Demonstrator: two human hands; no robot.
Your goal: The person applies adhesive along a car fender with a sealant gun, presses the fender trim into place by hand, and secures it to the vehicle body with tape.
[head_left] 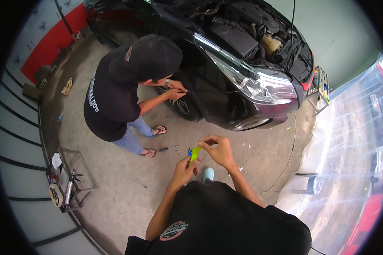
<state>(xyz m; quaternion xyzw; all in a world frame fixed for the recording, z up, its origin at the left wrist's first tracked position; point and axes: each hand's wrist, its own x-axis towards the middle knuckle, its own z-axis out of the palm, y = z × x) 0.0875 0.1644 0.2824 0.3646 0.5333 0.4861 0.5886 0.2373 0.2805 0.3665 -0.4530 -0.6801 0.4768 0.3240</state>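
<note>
Concrete floor point(127, 187) below; car point(236, 104), co-worker point(110, 95) ahead. Green strip point(195, 153) held midair: left hand point(183, 173), fingers pinching lower end; right hand point(219, 152), fingers pinching upper end. Blue piece point(190, 151) just beside strip. Light, even tension likely keeps strip flat; hard pull may tear it.

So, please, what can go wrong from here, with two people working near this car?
The long thin tool lies on the floor close to a sandalled foot of the co-worker, who might step on it. The green strip, between the left hand and right hand, could slip and drop.
</note>
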